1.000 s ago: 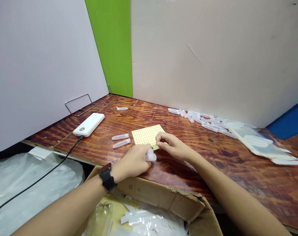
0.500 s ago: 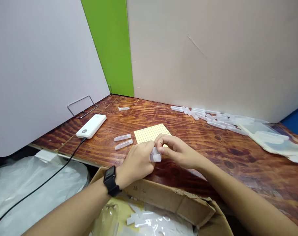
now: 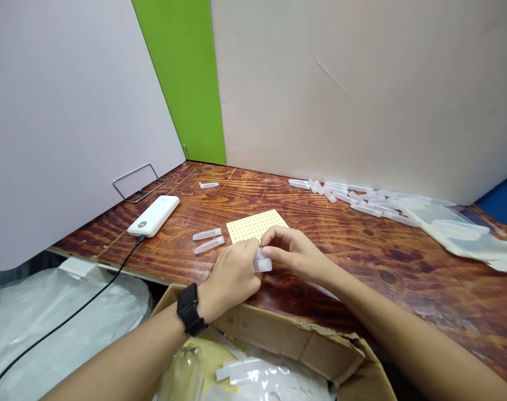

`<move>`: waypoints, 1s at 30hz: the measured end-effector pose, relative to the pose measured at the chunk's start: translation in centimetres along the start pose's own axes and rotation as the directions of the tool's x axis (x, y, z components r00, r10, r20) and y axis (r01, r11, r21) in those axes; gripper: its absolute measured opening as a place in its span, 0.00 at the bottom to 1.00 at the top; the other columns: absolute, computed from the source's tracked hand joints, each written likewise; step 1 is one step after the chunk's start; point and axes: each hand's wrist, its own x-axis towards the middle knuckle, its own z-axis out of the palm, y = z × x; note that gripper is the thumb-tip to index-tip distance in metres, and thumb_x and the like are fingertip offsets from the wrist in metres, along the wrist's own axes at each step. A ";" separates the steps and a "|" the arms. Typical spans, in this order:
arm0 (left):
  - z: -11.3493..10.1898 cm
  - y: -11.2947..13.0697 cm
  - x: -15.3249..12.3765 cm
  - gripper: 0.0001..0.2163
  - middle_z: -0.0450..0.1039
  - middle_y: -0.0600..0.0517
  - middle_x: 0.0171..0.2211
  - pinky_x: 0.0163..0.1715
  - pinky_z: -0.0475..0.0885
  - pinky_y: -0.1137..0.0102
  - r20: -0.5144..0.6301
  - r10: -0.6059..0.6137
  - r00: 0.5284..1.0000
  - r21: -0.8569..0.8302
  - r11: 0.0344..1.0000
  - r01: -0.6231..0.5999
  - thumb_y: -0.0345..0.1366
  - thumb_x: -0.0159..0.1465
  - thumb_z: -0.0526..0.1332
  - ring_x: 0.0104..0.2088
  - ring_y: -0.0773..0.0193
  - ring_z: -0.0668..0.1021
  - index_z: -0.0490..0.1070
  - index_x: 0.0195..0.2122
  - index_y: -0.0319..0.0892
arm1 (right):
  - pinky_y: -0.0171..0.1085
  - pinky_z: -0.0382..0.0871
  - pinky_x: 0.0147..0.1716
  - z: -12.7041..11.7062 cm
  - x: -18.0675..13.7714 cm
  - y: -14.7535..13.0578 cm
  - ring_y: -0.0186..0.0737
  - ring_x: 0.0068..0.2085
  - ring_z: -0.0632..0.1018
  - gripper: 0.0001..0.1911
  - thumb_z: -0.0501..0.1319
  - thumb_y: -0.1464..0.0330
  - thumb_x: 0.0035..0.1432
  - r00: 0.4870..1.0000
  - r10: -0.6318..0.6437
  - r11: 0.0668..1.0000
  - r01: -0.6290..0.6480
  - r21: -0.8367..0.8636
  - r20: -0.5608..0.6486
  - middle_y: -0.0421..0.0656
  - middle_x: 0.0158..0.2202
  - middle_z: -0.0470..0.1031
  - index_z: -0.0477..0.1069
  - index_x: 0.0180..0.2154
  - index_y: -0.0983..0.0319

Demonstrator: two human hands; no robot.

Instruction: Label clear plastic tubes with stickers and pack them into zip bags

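Clear plastic, a small tube (image 3: 263, 264) sits in the grip of the left hand (image 3: 232, 275). The fingers curl shut around it, so that only its end pokes out to the right, just above the tabletop (image 3: 404, 273) near its front edge. The grip of the right hand (image 3: 297, 256) meets it from the other side, thumb and forefinger pinching the tube's upper part while the other fingers arch above. Both forearms angle in from the bottom of the view and converge at the tube. The left wrist wears a black watch (image 3: 190, 316).

Just behind the hands lies a yellow sticker sheet (image 3: 253, 224), flat on the wood. To its left two more tubes (image 3: 207, 239) lie side by side, and farther left a white power bank (image 3: 154, 215) lies with a black cable (image 3: 69, 314) running off the edge. Under the forearms stands an open cardboard box (image 3: 303, 345). Along the back wall to the right lies a loose pile of tubes (image 3: 354, 196), with plastic bags (image 3: 458, 236) beside it.
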 end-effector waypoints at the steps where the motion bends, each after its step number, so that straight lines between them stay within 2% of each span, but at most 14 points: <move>1: 0.0 0.0 0.0 0.09 0.68 0.51 0.26 0.25 0.56 0.68 0.001 0.005 1.000 0.003 1.000 -0.005 0.23 0.52 0.53 0.27 0.60 0.70 0.57 0.28 0.45 | 0.35 0.64 0.31 -0.1 0.0 0.0 0.37 0.30 0.69 0.10 0.64 0.62 0.54 1.000 0.012 0.999 -0.012 0.034 0.002 0.40 0.29 0.69 0.68 0.30 0.62; 6: 0.0 0.1 -0.1 0.09 0.68 0.51 0.27 0.26 0.58 0.68 0.013 0.029 1.000 -0.007 1.000 -0.028 0.23 0.52 0.53 0.28 0.61 0.70 0.57 0.28 0.44 | 0.34 0.65 0.31 -0.5 0.3 0.0 0.35 0.30 0.71 0.14 0.68 0.60 0.49 0.995 0.048 0.982 -0.063 0.177 0.087 0.40 0.28 0.71 0.71 0.29 0.64; 8: 0.0 0.1 -0.1 0.09 0.68 0.51 0.27 0.26 0.58 0.68 0.024 0.031 0.999 -0.017 0.999 -0.031 0.23 0.52 0.53 0.27 0.61 0.70 0.57 0.28 0.45 | 0.34 0.66 0.30 -0.6 0.4 0.3 0.35 0.29 0.72 0.15 0.69 0.60 0.47 0.991 0.081 0.978 -0.100 0.184 0.109 0.40 0.27 0.72 0.71 0.28 0.64; 12: -0.2 0.3 0.0 0.10 0.67 0.53 0.25 0.25 0.57 0.68 0.048 0.029 0.998 -0.019 0.999 -0.028 0.22 0.51 0.53 0.26 0.62 0.69 0.55 0.26 0.45 | 0.36 0.68 0.30 -1.7 1.0 1.7 0.38 0.29 0.73 0.12 0.62 0.61 0.53 0.996 0.059 0.994 -0.053 -0.097 0.060 0.42 0.27 0.73 0.71 0.29 0.64; 15: -0.4 0.4 0.2 0.09 0.67 0.52 0.26 0.25 0.56 0.69 0.074 0.030 0.997 -0.016 0.999 -0.028 0.23 0.51 0.53 0.27 0.62 0.69 0.56 0.26 0.45 | 0.38 0.67 0.32 -3.7 1.6 2.7 0.40 0.32 0.73 0.06 0.59 0.68 0.54 0.999 0.035 0.956 -0.043 -0.291 -0.033 0.44 0.29 0.74 0.73 0.31 0.64; 17: -0.5 0.3 0.3 0.08 0.69 0.51 0.27 0.26 0.58 0.69 0.140 0.019 0.990 -0.034 0.999 -0.014 0.23 0.52 0.53 0.29 0.61 0.71 0.59 0.27 0.44 | 0.39 0.66 0.34 -5.0 1.8 3.0 0.41 0.33 0.73 0.04 0.60 0.73 0.51 0.999 0.014 0.908 -0.030 -0.418 -0.041 0.44 0.30 0.74 0.74 0.29 0.63; 20: -0.5 0.1 0.4 0.09 0.72 0.51 0.28 0.29 0.60 0.70 0.257 0.011 0.966 -0.073 0.997 0.008 0.22 0.51 0.54 0.30 0.60 0.73 0.63 0.28 0.44 | 0.38 0.65 0.35 -5.8 1.8 2.8 0.40 0.32 0.73 0.07 0.62 0.78 0.47 0.995 0.016 0.839 0.038 -0.542 0.094 0.43 0.29 0.74 0.76 0.26 0.62; 23: -0.5 -0.1 0.5 0.09 0.73 0.52 0.28 0.29 0.61 0.70 0.289 0.014 0.957 -0.091 0.996 0.013 0.22 0.51 0.54 0.29 0.61 0.73 0.65 0.29 0.44 | 0.36 0.65 0.34 -5.4 1.6 2.8 0.39 0.32 0.74 0.10 0.62 0.80 0.49 0.974 0.028 0.799 0.113 -0.591 0.224 0.42 0.30 0.75 0.78 0.28 0.61; 30: -0.5 -0.1 0.4 0.11 0.74 0.51 0.30 0.29 0.60 0.70 0.292 0.022 0.956 -0.120 0.993 0.014 0.22 0.50 0.54 0.30 0.60 0.73 0.66 0.31 0.43 | 0.34 0.66 0.34 -4.9 1.6 3.4 0.38 0.32 0.74 0.11 0.60 0.82 0.51 0.967 0.026 0.748 0.148 -0.646 0.252 0.43 0.30 0.75 0.77 0.28 0.63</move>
